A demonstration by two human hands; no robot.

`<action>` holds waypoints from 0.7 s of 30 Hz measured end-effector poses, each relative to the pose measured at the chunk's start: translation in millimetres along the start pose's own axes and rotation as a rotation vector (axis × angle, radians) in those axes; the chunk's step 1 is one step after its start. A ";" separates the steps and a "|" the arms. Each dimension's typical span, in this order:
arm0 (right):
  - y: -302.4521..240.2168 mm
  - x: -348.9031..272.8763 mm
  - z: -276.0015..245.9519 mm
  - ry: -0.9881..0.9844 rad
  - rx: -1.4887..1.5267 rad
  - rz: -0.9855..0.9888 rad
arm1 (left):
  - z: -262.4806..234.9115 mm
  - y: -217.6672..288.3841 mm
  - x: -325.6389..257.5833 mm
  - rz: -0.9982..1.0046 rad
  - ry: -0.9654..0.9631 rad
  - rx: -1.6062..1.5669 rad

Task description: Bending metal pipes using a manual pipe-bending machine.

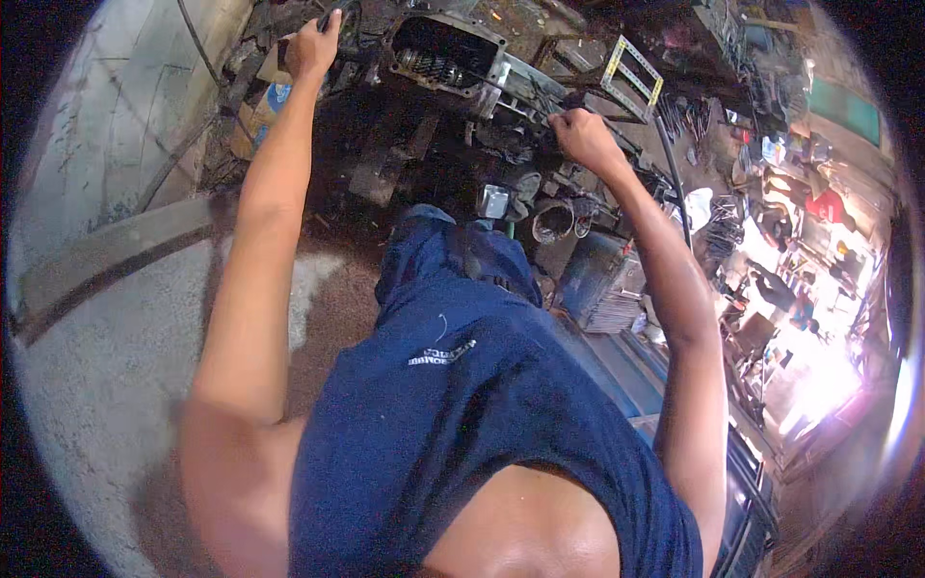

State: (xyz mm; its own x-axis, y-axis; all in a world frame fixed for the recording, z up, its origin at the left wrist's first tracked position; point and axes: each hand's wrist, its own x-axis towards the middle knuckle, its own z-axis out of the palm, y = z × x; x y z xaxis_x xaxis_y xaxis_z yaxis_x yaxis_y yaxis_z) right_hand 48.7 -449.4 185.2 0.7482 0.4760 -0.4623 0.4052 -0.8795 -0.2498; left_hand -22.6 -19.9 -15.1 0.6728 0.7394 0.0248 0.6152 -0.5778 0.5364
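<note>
On either side of the gear housing [445, 43], the left hand [310, 48] and right hand [584, 137] curl partly closed; whether either grip holds anything I cannot tell.

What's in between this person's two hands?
In the head view, an open metal housing with gears inside, and a grey metal piece beside it, lie between the left hand and right hand.
</note>
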 end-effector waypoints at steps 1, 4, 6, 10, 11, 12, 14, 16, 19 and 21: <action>1.9 -7.0 0.6 0.014 0.004 0.020 | 6.8 4.7 3.8 0.025 0.014 -0.019; -0.7 -15.1 22.1 0.041 0.134 0.129 | 15.4 -54.5 23.8 0.048 0.080 -0.083; 20.9 -39.6 40.0 0.110 0.287 0.196 | 12.0 -22.4 15.5 0.032 -0.020 -0.098; 62.1 -113.3 88.1 0.300 0.704 0.262 | -6.8 -35.5 18.4 0.004 -0.048 -0.099; 91.7 -137.2 109.2 0.336 0.660 0.301 | 0.1 -16.3 9.7 0.043 -0.002 -0.132; 112.2 -161.0 127.0 0.365 0.695 0.361 | -5.7 -21.4 7.3 0.137 0.049 -0.150; 151.2 -213.0 164.7 0.436 0.731 0.463 | -9.0 -22.6 -15.4 0.315 0.410 0.198; 192.7 -271.3 199.4 0.521 0.754 0.620 | -16.1 51.4 -79.6 0.504 0.519 0.168; 242.0 -333.6 240.9 0.556 0.762 0.758 | -13.5 113.8 -198.7 0.627 0.309 -0.230; 280.6 -348.3 261.8 0.562 0.730 0.847 | 16.3 136.0 -274.3 0.672 -0.059 -0.291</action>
State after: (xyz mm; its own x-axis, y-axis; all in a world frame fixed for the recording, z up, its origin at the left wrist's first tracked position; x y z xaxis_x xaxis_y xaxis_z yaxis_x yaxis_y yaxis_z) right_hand -235.7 -862.1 53.4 0.8242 -0.4628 -0.3264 -0.5640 -0.6181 -0.5476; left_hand -116.8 -306.9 37.2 0.8926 0.2332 0.3860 -0.0665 -0.7786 0.6240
